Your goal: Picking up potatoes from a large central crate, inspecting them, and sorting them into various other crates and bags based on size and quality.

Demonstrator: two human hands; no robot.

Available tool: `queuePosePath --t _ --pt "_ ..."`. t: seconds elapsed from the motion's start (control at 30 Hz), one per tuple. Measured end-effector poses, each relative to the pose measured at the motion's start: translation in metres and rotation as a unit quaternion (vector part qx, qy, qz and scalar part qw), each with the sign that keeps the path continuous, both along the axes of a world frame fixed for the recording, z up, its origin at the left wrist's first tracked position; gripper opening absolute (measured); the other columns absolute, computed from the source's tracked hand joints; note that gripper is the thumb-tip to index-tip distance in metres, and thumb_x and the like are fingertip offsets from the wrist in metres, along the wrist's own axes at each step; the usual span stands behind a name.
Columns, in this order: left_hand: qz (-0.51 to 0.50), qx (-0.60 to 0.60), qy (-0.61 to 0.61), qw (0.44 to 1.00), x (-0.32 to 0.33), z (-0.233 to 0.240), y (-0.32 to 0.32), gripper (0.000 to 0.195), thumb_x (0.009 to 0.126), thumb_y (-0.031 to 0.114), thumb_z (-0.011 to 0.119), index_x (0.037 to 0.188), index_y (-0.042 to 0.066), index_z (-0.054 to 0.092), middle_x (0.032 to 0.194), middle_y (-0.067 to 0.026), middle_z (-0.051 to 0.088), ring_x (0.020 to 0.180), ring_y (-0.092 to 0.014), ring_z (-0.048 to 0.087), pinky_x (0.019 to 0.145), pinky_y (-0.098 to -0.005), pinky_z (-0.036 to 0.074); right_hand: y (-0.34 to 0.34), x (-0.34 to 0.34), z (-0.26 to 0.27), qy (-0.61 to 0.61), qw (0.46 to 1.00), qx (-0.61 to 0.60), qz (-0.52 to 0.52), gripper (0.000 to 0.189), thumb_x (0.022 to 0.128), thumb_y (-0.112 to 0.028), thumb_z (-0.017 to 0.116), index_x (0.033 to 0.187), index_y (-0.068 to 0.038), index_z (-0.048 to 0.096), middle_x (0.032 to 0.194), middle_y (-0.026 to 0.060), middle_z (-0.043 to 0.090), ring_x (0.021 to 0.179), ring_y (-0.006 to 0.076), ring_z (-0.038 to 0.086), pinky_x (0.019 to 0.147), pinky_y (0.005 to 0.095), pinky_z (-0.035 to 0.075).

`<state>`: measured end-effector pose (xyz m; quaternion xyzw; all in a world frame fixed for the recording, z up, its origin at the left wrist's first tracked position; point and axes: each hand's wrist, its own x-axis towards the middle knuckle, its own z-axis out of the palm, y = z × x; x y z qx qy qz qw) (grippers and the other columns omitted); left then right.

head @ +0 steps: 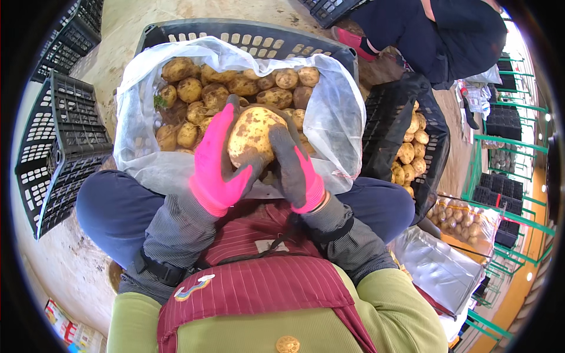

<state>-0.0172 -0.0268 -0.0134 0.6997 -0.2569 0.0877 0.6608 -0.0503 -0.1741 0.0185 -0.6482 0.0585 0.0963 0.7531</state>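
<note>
Between my two gloved hands is a large potato [255, 132] with patches of soil on its skin. My left hand [220, 154], in a pink and grey glove, supports it from the left and below. On its right side rest the grey fingers of my right hand [293, 163]. Both hands are above a dark plastic crate [198, 27] lined with a white translucent bag [335, 119]. Many soil-marked potatoes [216, 95] lie inside the bag, and a bit of green leaf shows at their left edge.
To the right, a black-lined crate [432, 145] holds paler potatoes. Slatted black crates [79, 110] stand at left. A person [397, 35] sits at the upper right. Bagged potatoes [461, 220] and a silvery package [437, 260] are at lower right, near green metal racks [474, 167].
</note>
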Motion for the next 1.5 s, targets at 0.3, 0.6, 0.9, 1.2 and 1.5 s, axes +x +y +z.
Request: queuePosePath --t 0.3,0.6,0.9,1.2,1.5 --pt "-0.083 -0.259 0.469 0.840 0.013 0.019 0.001 0.044 0.095 0.026 0.047 0.127 -0.004 0.045 0.084 0.0021 0.059 0.062 -0.005 0.046 0.055 -0.0223 0.038 0.015 -0.004 0.002 0.110 0.958 0.239 -0.113 0.042 0.093 -0.035 0.049 0.122 -0.005 0.041 0.104 0.0089 0.055 0.078 0.0138 0.056 0.061 0.0260 0.047" --pt "-0.242 -0.215 0.410 0.853 0.008 0.018 0.008 0.066 0.083 0.009 0.058 0.139 -0.001 0.026 0.120 -0.0094 0.049 0.087 -0.012 0.052 0.069 -0.0254 0.045 -0.010 -0.001 -0.001 0.104 0.973 0.190 -0.073 0.052 0.092 -0.038 0.051 0.130 -0.005 0.038 0.114 0.0097 0.052 0.100 0.0180 0.054 0.083 0.0290 0.046" --pt "-0.202 -0.319 0.393 0.838 0.000 -0.007 -0.001 0.048 0.096 0.024 0.045 0.134 0.000 0.031 0.126 -0.0142 0.049 0.112 -0.024 0.053 0.092 -0.0351 0.044 -0.009 0.003 -0.006 -0.197 0.949 -0.246 0.028 0.079 0.071 -0.022 0.075 0.135 0.000 0.033 0.132 0.0171 0.042 0.121 0.0291 0.043 0.100 0.0381 0.036" --pt "-0.124 -0.278 0.447 0.841 -0.019 -0.016 -0.008 0.072 0.080 -0.007 0.060 0.138 0.000 0.017 0.120 -0.0184 0.049 0.108 -0.030 0.055 0.090 -0.0372 0.046 -0.010 0.007 0.008 -0.205 0.957 -0.203 -0.027 0.065 0.070 -0.018 0.071 0.126 0.001 0.044 0.122 0.0171 0.049 0.111 0.0277 0.050 0.096 0.0358 0.038" --pt "-0.265 -0.316 0.456 0.789 -0.017 0.005 -0.006 0.065 0.084 0.025 0.061 0.136 0.004 0.028 0.124 -0.0129 0.047 0.110 -0.022 0.052 0.092 -0.0334 0.043 -0.012 0.003 0.016 -0.058 0.989 0.062 -0.118 0.032 0.087 -0.012 0.053 0.117 0.000 0.052 0.104 0.0075 0.059 0.092 0.0119 0.054 0.078 0.0235 0.044"
